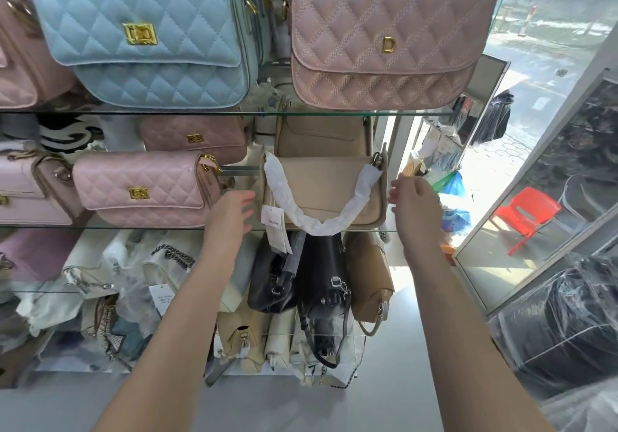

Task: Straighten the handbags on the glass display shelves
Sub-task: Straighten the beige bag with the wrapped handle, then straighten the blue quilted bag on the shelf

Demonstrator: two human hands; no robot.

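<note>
Beige handbag (pixel 329 186), middle shelf (pixel 133 228): flanked by left hand (pixel 230 219) and right hand (pixel 416 207), fingers relaxed, nothing gripped. Lower shelves (pixel 40 292) judged not yet straightened.

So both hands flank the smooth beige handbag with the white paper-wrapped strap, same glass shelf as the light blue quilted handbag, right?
Wrong shelf. The head view shows the smooth beige handbag on the glass shelf one below the light blue quilted handbag. Left hand and right hand do flank it.
</note>
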